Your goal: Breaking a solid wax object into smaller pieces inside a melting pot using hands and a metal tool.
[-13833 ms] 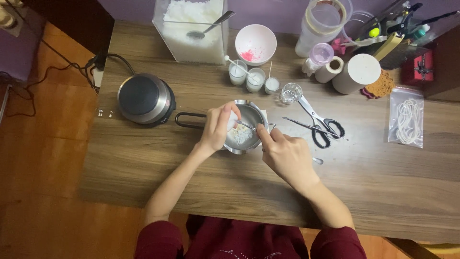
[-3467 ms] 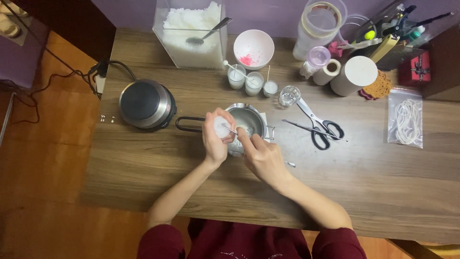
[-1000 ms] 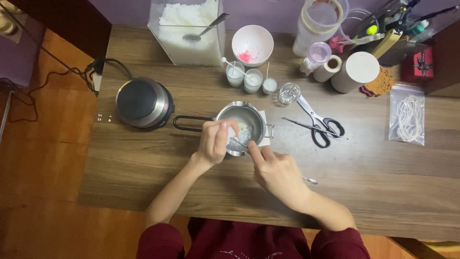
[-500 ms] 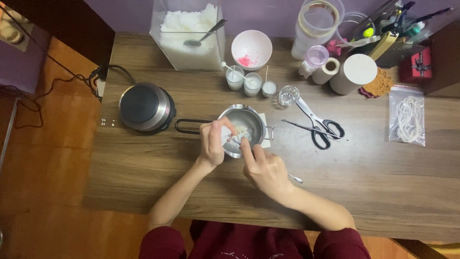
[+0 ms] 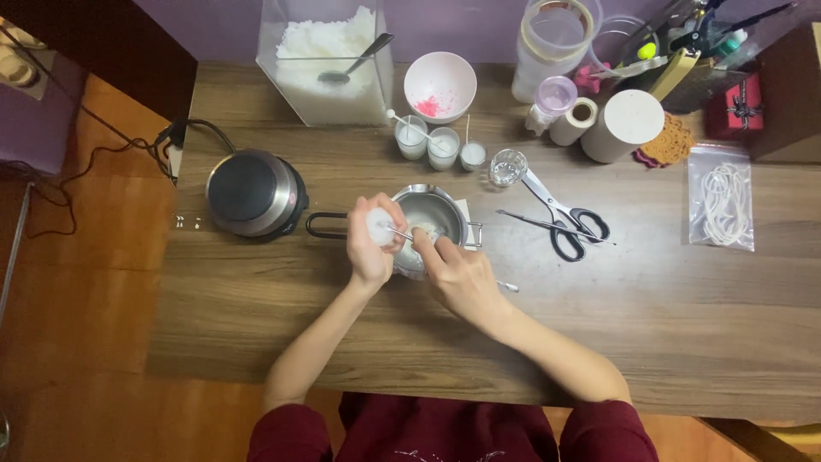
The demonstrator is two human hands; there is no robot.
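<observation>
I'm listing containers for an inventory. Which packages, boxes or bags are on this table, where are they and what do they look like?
Clear box: back edge, left of centre; tall, square, holds white flakes and a spoon.
Zip bag: right side; flat, transparent, holds coiled white cord.
Gift box: far right corner; small, red, dark ribbon.
Tall jar: back right; translucent, round.

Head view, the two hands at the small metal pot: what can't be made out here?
- Inside of the metal pot, head view: largely covered by the left hand and right hand.
- Small white object in the left hand: too small to identify.
- Thin tool at the right hand's fingertips: too thin to name.
- Items at the top right corner: cut off by the frame edge.
</observation>
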